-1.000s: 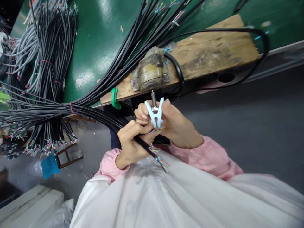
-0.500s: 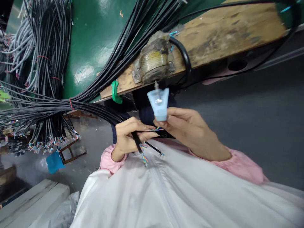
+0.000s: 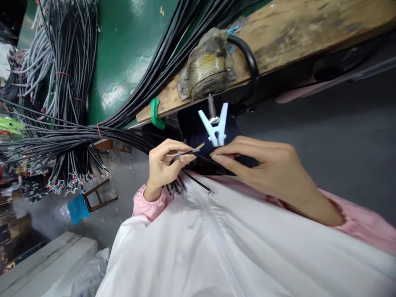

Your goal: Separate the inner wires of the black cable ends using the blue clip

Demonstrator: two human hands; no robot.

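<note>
My left hand grip is pinched on the stripped cable end, just left of the pale blue clip hanging under the wooden board; right hand fingertips are close together just below the clip, can't tell on what, and I'd hold the strands short and steady.

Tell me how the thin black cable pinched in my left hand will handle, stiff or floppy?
Probably floppy: the cable is thin, and similar cables in the bundle sag and curve off the bench. Likely light, since the left hand holds it with fingertips alone. Its bare coloured wire tips look fine, so may bend easily.
</note>
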